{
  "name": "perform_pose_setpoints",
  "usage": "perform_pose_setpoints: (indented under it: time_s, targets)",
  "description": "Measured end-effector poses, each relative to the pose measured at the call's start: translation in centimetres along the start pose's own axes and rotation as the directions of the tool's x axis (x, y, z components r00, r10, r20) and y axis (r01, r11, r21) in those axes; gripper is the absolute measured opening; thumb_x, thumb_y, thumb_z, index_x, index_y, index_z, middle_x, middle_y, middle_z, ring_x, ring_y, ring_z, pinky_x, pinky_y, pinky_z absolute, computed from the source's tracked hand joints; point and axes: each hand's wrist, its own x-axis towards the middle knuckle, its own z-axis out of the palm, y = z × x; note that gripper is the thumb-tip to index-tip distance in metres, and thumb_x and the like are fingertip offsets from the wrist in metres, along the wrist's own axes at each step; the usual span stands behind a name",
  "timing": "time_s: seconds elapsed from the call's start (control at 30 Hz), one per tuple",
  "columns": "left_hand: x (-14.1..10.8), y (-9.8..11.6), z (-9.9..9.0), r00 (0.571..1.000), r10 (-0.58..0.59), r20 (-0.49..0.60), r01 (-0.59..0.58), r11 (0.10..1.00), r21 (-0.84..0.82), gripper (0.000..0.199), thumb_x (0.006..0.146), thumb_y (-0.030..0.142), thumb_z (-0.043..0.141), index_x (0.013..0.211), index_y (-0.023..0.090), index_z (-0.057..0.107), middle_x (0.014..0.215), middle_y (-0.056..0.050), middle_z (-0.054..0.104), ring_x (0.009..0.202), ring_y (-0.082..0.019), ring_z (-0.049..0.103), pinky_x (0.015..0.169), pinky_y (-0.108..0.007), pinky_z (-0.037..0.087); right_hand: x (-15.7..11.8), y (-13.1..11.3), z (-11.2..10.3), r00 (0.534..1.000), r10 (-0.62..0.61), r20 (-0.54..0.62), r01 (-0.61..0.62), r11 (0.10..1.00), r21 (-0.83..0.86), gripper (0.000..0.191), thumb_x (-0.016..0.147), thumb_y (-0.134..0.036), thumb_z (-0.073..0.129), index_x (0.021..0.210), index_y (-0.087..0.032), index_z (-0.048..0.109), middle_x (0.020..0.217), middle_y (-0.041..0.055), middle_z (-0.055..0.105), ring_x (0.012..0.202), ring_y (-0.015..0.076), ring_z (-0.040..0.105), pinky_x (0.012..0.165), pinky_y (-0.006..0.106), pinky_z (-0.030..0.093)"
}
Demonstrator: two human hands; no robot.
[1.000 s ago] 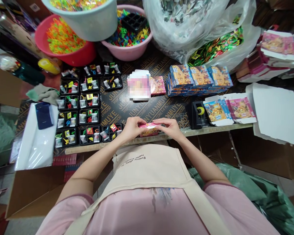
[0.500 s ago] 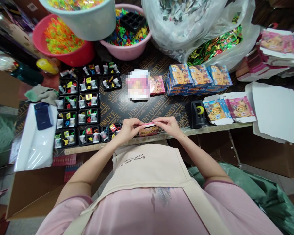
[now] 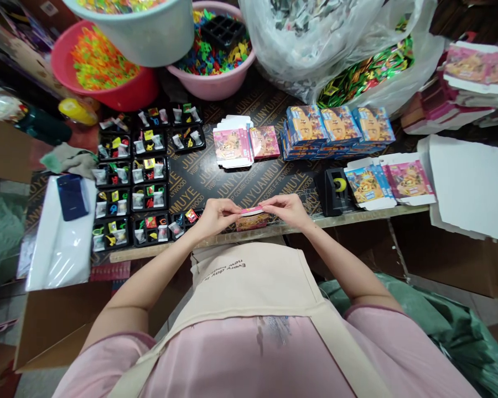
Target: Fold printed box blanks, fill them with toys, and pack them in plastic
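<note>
Between my hands, at the table's front edge, stands a small pink printed carton [image 3: 252,221] with its end flap facing up. My left hand [image 3: 221,216] pinches the left end of that flap. At its right end my right hand [image 3: 288,212] grips it the same way, thumb and fingers together. Farther back lie a stack of flat pink cartons [image 3: 233,145] and a folded pink box [image 3: 264,141]. To the left, several black trays [image 3: 149,197] hold little wrapped pieces and coloured toys.
Stacked blue boxes [image 3: 304,130] stand at the back right, near a black tape dispenser [image 3: 334,193] and flat blue cartons [image 3: 366,185]. Basins of small toys, a pink one [image 3: 216,83] among them, and a clear plastic bag [image 3: 299,61] line the back. A phone [image 3: 72,197] lies left.
Both hands stay on the carton, and its top flap now shows slightly more. The camera view has shifted a little.
</note>
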Motion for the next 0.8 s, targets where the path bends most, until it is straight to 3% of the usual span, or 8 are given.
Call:
perform_pose_setpoints:
  time_s: [0.23,0.33,0.47,0.53,0.6,0.67,0.73,0.8]
  targets:
    - [-2.1,-0.5,1.7,0.978,0.209,-0.019,-0.189,0.915,0.355,0.024,0.095,0.023,0.050,0.084,0.018,0.071,0.099,-0.011,0.074,0.087,-0.018,0.070,0.078,-0.031,0.057,-0.6,0.1,-0.6,0.986,-0.161,0.042,0.164,0.981,-0.107,0.013,0.080,-0.038,0.077,0.082,-0.026,0.082,0.091,0.0040,0.081,0.090,0.0260,0.077,0.088,0.040,0.062]
    - [-2.0,-0.5,2.7,0.980,0.194,-0.049,-0.154,0.887,0.436,0.024,0.096,0.025,0.048,0.084,0.018,0.067,0.092,-0.010,0.072,0.083,-0.018,0.068,0.076,-0.030,0.055,-1.1,1.1,-0.4,0.962,-0.252,0.102,0.265,0.953,-0.148,0.015,0.080,-0.040,0.077,0.089,-0.029,0.081,0.103,0.0033,0.080,0.099,0.0261,0.076,0.094,0.042,0.061]
    - [-0.7,0.4,4.4,0.990,0.144,-0.010,-0.120,0.862,0.493,0.028,0.095,0.030,0.052,0.116,0.017,0.063,0.101,-0.011,0.071,0.090,-0.021,0.067,0.077,-0.031,0.054,-2.2,1.6,0.3,0.937,-0.338,0.093,0.350,0.900,-0.259,0.020,0.092,-0.041,0.064,0.098,-0.030,0.079,0.114,0.0039,0.077,0.111,0.0244,0.071,0.102,0.045,0.056]
    - [0.1,0.5,4.8,0.988,0.153,0.011,-0.137,0.852,0.504,0.034,0.097,0.027,0.048,0.127,0.017,0.059,0.106,-0.012,0.071,0.092,-0.021,0.067,0.078,-0.031,0.054,-3.2,1.5,-0.7,0.938,-0.347,-0.006,0.319,0.870,-0.377,0.025,0.087,-0.044,0.069,0.107,-0.030,0.077,0.122,0.0054,0.074,0.119,0.0267,0.067,0.108,0.048,0.051]
    - [1.0,0.1,4.6,0.984,0.177,-0.017,-0.144,0.848,0.510,0.035,0.098,0.024,0.044,0.128,0.018,0.060,0.103,-0.012,0.071,0.090,-0.021,0.067,0.077,-0.030,0.053,-4.7,1.8,-3.1,0.902,-0.355,-0.246,0.196,0.844,-0.500,0.037,0.083,-0.046,0.074,0.116,-0.029,0.073,0.128,0.0084,0.069,0.124,0.0295,0.061,0.113,0.050,0.044]
    - [2.2,-0.7,4.3,0.979,0.193,-0.070,-0.131,0.850,0.511,0.037,0.098,0.026,0.042,0.130,0.018,0.061,0.102,-0.012,0.071,0.088,-0.022,0.067,0.077,-0.031,0.052,-6.6,2.6,-6.6,0.758,-0.360,-0.544,-0.002,0.833,-0.554,0.038,0.085,-0.045,0.070,0.119,-0.027,0.071,0.126,0.0117,0.066,0.123,0.0303,0.058,0.112,0.051,0.042]
    - [3.5,-1.4,4.3,0.976,0.196,-0.095,-0.121,0.849,0.514,0.039,0.099,0.027,0.041,0.132,0.019,0.061,0.101,-0.013,0.070,0.087,-0.022,0.066,0.075,-0.031,0.051,-8.5,4.0,-10.4,0.611,-0.332,-0.719,-0.179,0.826,-0.534,0.033,0.087,-0.044,0.067,0.111,-0.024,0.073,0.117,0.0129,0.064,0.115,0.0300,0.059,0.108,0.050,0.044]
    - [4.5,-1.8,4.9,0.973,0.212,-0.089,-0.135,0.840,0.526,0.041,0.099,0.028,0.040,0.133,0.019,0.061,0.101,-0.014,0.070,0.086,-0.022,0.065,0.074,-0.031,0.051,-9.8,5.5,-13.3,0.606,-0.258,-0.753,-0.291,0.809,-0.511,0.028,0.082,-0.044,0.070,0.100,-0.023,0.076,0.106,0.0117,0.063,0.108,0.0293,0.060,0.102,0.049,0.047]
